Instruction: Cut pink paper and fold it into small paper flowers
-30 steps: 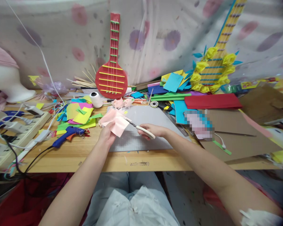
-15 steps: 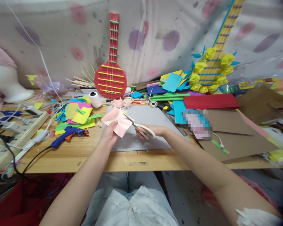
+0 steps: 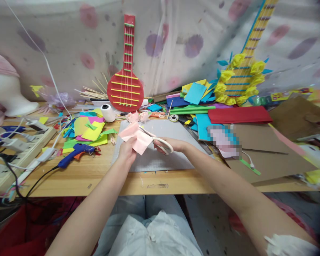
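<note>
Left hand: pinching a pale pink sheet by its lower left part, thumb lying on top, the other fingers mostly hidden beneath. Grip narrow, closed on the sheet. Right hand: closing around the light handles of 1 pair of scissors; exact finger placing inside the loops is partly hidden, cannot tell. The blades are pointing up and left, lying at the sheet's upper right edge; whether they are biting in or only touching, cannot tell.

Sheet position: it is hanging over the left part of a grey mat, held in the air, its corners spreading unevenly and 1 corner pointing down toward the wearer.

Handling, by judgement: the sheet is looking very light, thin and soft, folding under the thumb rather than standing stiff. Likely not slippery, but probably creasing easily and tearing if pulled hard. Best hold seems a flat pinch close to the blades, fingertips staying clear of the edges, the free part being kept lightly taut. The scissors are seeming stiff and somewhat heavier; the handle loops are offering the safe hold.

Nearby: small crumpled pink pieces are sitting just beyond the sheet, a white spool is standing to their left, and a blue glue gun is lying left of the mat.
</note>
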Motion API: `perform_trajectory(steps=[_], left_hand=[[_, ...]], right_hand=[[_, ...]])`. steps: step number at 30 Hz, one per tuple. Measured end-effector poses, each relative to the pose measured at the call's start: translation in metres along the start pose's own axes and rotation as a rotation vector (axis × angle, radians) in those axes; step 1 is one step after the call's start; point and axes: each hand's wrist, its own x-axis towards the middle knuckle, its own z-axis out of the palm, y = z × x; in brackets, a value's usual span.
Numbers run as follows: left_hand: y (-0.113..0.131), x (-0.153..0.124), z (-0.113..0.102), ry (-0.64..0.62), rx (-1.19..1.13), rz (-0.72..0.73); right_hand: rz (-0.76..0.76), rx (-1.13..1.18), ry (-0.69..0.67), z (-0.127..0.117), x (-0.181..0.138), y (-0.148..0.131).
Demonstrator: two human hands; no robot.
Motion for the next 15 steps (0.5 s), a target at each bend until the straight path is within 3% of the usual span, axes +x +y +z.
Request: perform_trajectory(steps=[15], left_hand=[[0.0020, -0.0011, -0.0007, 0.014, -0.007, -0.060]], right_hand=[[-0.005, 0.003, 0.118, 0.0031, 0.0063, 0.0077]])
